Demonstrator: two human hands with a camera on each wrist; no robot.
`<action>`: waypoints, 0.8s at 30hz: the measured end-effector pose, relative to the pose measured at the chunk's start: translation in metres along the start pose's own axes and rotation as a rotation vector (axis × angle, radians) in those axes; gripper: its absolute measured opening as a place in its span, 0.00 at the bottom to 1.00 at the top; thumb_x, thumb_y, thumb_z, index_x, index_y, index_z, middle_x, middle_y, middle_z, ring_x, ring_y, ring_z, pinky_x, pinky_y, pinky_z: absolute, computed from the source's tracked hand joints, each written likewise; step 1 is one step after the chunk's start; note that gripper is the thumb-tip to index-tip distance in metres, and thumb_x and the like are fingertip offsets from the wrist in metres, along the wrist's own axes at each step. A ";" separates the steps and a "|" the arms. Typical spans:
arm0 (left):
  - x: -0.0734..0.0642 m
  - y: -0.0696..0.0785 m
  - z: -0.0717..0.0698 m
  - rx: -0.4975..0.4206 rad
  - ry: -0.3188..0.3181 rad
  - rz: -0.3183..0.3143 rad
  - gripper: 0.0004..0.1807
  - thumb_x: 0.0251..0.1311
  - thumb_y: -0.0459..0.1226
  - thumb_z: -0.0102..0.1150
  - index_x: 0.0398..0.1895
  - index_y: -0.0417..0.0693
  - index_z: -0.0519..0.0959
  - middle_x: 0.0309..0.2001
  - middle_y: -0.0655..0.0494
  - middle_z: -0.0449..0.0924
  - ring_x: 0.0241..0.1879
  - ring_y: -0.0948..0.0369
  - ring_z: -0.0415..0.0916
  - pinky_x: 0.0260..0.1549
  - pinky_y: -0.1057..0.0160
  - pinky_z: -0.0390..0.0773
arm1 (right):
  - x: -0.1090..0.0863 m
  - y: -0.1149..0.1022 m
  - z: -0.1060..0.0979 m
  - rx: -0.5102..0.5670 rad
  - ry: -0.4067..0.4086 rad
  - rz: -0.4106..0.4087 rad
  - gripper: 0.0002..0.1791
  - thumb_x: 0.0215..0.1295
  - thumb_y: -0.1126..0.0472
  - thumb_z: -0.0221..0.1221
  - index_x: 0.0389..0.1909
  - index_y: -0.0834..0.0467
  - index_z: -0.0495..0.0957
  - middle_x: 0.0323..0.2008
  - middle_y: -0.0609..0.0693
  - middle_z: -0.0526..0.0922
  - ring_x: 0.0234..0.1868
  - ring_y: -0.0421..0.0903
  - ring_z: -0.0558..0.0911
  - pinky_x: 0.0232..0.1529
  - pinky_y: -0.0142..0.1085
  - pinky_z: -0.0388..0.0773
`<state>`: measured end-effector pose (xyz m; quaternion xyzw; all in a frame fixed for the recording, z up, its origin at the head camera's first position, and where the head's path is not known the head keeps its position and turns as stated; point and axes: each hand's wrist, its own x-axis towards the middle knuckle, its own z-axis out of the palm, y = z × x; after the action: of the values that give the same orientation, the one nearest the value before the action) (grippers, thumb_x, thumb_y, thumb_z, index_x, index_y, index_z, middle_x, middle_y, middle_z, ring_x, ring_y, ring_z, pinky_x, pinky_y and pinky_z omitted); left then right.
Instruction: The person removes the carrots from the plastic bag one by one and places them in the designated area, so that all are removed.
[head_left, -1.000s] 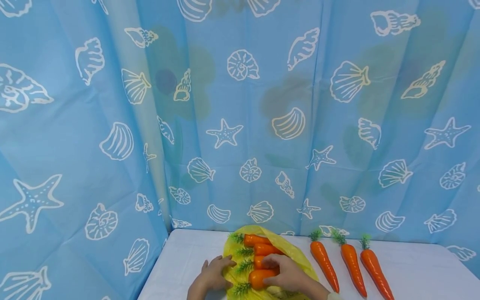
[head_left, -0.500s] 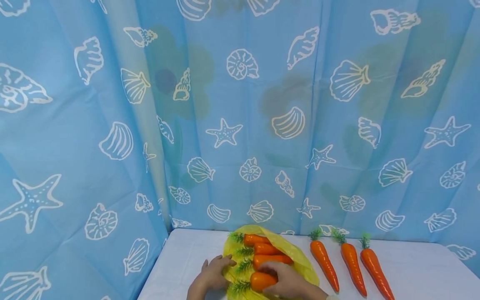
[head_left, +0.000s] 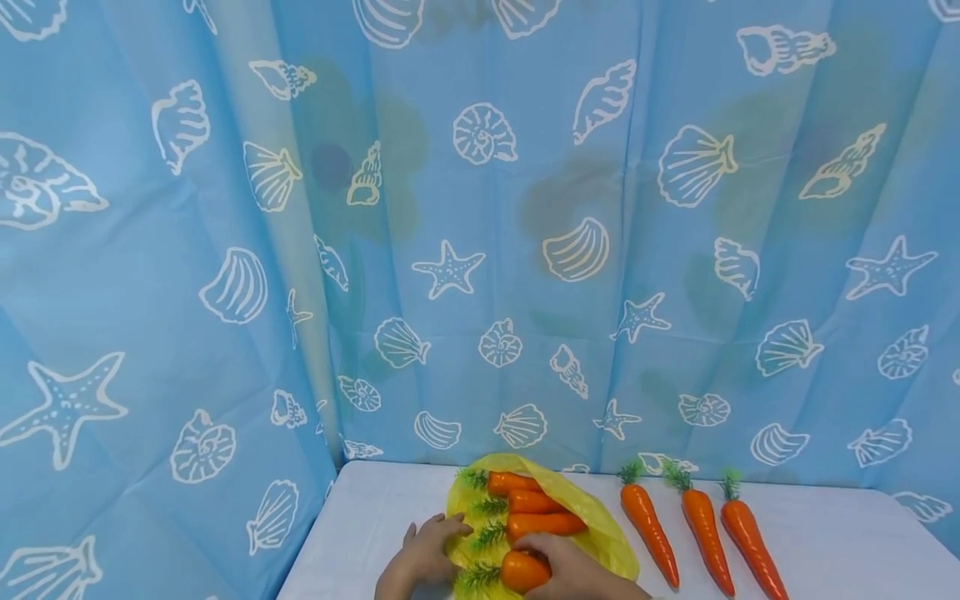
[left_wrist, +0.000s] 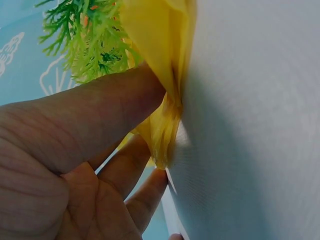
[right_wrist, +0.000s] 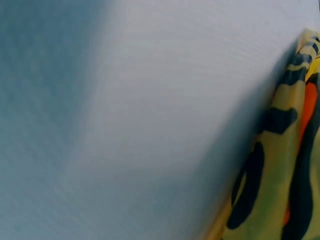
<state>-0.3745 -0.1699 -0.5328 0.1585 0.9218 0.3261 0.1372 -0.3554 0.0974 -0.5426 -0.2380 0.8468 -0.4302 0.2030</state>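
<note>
Several orange carrots with green tops lie side by side on and partly inside a yellow plastic bag (head_left: 551, 477), their tops toward the left. My right hand (head_left: 566, 571) holds the nearest carrot (head_left: 521, 572), fingers over its upper side. Just beyond is another carrot (head_left: 543, 524), its thick end uncovered and its tip reaching the bag's fold. My left hand (head_left: 427, 550) is at the bag's left edge. In the left wrist view, thumb and fingers of that hand (left_wrist: 95, 135) pinch the gathered bag edge (left_wrist: 162, 125), below green carrot leaves (left_wrist: 95, 45). The right wrist view does not show the right hand.
Three more carrots, a left one (head_left: 649, 533), a middle one (head_left: 707, 540) and a right one (head_left: 752, 546), lie apart on the white tabletop (head_left: 847, 533), right of the bag. A blue shell-print curtain (head_left: 480, 250) hangs behind and to the left. Dark print marks the bag's side (right_wrist: 265, 150).
My right hand has moved slightly toward me with the nearest carrot, leaving the carrot beyond it uncovered. The left hand stays at the bag's edge.
</note>
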 end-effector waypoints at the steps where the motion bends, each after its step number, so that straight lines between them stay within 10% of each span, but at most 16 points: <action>1: 0.000 0.000 0.000 0.002 0.001 -0.001 0.25 0.49 0.30 0.70 0.54 0.49 0.81 0.68 0.43 0.71 0.70 0.34 0.57 0.64 0.21 0.40 | 0.000 0.000 0.000 0.003 -0.008 -0.009 0.25 0.57 0.57 0.69 0.56 0.49 0.78 0.46 0.41 0.81 0.39 0.40 0.78 0.40 0.38 0.77; 24: 0.005 -0.003 0.003 0.018 0.015 -0.039 0.30 0.42 0.23 0.65 0.53 0.51 0.82 0.68 0.45 0.72 0.71 0.35 0.58 0.66 0.23 0.40 | -0.007 -0.017 0.000 0.002 -0.064 -0.027 0.29 0.67 0.43 0.59 0.67 0.47 0.70 0.41 0.41 0.80 0.36 0.40 0.79 0.33 0.33 0.76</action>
<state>-0.3783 -0.1685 -0.5380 0.1391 0.9286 0.3162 0.1352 -0.3461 0.0927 -0.5279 -0.2628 0.8361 -0.4261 0.2245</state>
